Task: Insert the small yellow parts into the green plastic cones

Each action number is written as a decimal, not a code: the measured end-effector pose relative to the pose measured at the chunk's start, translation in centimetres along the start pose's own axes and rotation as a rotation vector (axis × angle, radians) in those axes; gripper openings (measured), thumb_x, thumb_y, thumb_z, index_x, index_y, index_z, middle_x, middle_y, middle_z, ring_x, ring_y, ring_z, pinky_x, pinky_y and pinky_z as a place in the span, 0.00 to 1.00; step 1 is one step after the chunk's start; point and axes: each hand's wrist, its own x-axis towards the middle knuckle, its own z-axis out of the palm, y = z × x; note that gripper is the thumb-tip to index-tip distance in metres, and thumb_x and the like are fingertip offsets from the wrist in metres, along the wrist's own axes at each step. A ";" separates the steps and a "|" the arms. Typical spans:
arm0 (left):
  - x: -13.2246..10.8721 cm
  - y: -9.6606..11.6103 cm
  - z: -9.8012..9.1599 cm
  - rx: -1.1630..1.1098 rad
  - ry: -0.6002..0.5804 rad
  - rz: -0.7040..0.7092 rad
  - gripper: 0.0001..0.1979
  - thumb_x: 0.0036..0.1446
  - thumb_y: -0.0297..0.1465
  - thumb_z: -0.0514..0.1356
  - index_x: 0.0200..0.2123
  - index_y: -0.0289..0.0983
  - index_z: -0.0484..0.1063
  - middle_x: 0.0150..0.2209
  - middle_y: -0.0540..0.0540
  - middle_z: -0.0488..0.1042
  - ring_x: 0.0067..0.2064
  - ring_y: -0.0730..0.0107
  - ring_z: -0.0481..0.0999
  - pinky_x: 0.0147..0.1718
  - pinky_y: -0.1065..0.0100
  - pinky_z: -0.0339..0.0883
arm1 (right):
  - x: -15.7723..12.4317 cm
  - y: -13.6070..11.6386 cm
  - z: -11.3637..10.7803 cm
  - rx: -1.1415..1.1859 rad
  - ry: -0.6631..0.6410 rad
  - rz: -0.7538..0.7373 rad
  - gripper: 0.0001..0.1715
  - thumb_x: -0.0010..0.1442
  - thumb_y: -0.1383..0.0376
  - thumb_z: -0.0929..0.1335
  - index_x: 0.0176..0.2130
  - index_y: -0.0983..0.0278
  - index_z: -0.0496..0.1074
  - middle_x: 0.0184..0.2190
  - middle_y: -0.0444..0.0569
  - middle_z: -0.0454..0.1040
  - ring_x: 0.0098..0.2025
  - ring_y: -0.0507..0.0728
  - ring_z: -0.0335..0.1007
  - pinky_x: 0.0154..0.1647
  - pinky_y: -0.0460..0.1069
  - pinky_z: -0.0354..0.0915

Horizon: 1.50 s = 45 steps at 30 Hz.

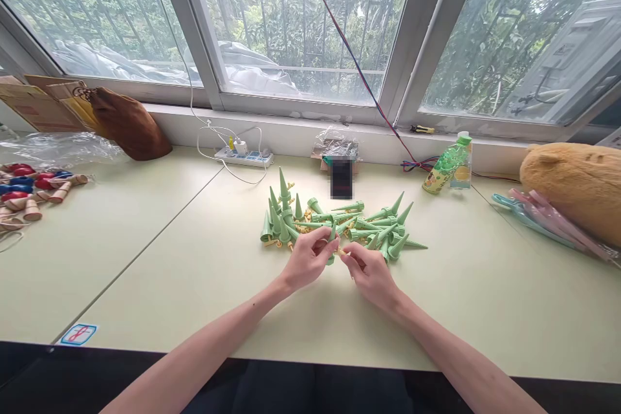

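Your left hand (308, 259) has its fingers curled closely around one green conical spike (332, 233), its tip upward, at the near edge of a loose heap of green spikes (388, 233) in the middle of the tabletop (194, 297). Your right hand (371, 272), just beside it, pinches a small yellow fitting (342, 252) between thumb and fingertips; because your fingers cover the joint, whether fitting and spike are touching cannot be told. Further yellow fittings lie among the heaped spikes. Behind the heap, note the white power strip (245, 157) to the left and the green-capped bottle (446, 167) to the right.
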 end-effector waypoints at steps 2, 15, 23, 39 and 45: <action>-0.1 0.1 0.0 0.016 0.000 0.017 0.16 0.62 0.43 0.59 0.32 0.35 0.71 0.24 0.50 0.65 0.23 0.76 0.64 0.19 0.73 0.59 | 0.0 0.0 0.0 -0.020 0.009 -0.020 0.15 0.69 0.57 0.60 0.34 0.62 0.67 0.19 0.38 0.55 0.20 0.50 0.48 0.22 0.46 0.49; -0.1 0.1 0.0 0.068 -0.017 0.044 0.16 0.62 0.42 0.58 0.33 0.35 0.72 0.23 0.50 0.65 0.22 0.76 0.62 0.19 0.73 0.55 | 0.2 -0.3 -0.1 -0.045 0.008 -0.039 0.19 0.70 0.57 0.59 0.31 0.62 0.66 0.20 0.39 0.53 0.22 0.51 0.46 0.24 0.47 0.47; -0.1 0.0 0.0 0.087 -0.006 0.033 0.13 0.64 0.39 0.56 0.34 0.36 0.70 0.25 0.51 0.65 0.24 0.76 0.61 0.22 0.72 0.55 | 0.2 -0.7 0.0 -0.017 0.020 0.014 0.14 0.68 0.55 0.62 0.43 0.63 0.68 0.18 0.37 0.58 0.19 0.50 0.51 0.22 0.46 0.51; -0.2 0.1 0.2 0.110 -0.005 0.020 0.11 0.64 0.38 0.56 0.34 0.36 0.70 0.22 0.53 0.60 0.22 0.76 0.55 0.20 0.71 0.49 | 0.0 0.0 0.1 0.011 -0.023 0.002 0.11 0.69 0.59 0.61 0.38 0.61 0.67 0.21 0.39 0.60 0.21 0.51 0.51 0.24 0.46 0.51; -0.3 0.0 0.2 0.139 -0.009 0.023 0.11 0.65 0.36 0.56 0.32 0.36 0.69 0.22 0.54 0.58 0.22 0.77 0.54 0.21 0.72 0.48 | 0.0 0.0 0.1 0.019 -0.020 -0.001 0.11 0.69 0.59 0.61 0.36 0.62 0.67 0.20 0.38 0.55 0.22 0.50 0.47 0.23 0.46 0.49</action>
